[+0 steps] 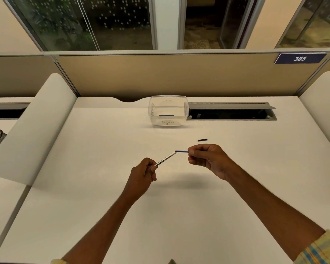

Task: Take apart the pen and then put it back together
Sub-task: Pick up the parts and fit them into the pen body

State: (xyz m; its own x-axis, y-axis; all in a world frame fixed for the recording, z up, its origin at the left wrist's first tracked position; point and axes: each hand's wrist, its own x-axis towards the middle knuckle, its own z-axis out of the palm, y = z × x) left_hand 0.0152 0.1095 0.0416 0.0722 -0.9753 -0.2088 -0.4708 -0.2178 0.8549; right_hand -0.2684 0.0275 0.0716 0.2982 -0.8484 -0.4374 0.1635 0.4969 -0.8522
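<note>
Left hand [142,173]: pinching the lower end of the white pen barrel [165,159] between fingers and thumb, lifted clear of the table [103,149], open end angled up toward the other hand.

Barrel risk: the pinch sits right at the tail, so the far end can waver; a small wobble here and the mouth drifts off line.

Meeting point: the barrel's mouth and the tip of the blue ink tube [181,151] are touching or just about, right between the two hands. I can't tell whether the tube is already inside.

Ink tube risk: it's thin and it comes in at an angle to the barrel. Pushed like that, I'd expect it to catch on the rim and bow, or skid past the opening.

Right hand [208,159]: closed on the other end of the blue tube, fingertips clamped, also held in the air.

Drop risk: both pieces are off the table; a slip from either hand and one rolls away.

Small black piece [202,139]: lying loose on the table just beyond the right hand, well apart from the clear plastic tub [168,111] at the back. A wrist swing could flick it off, and the pen can't be finished without it.
</note>
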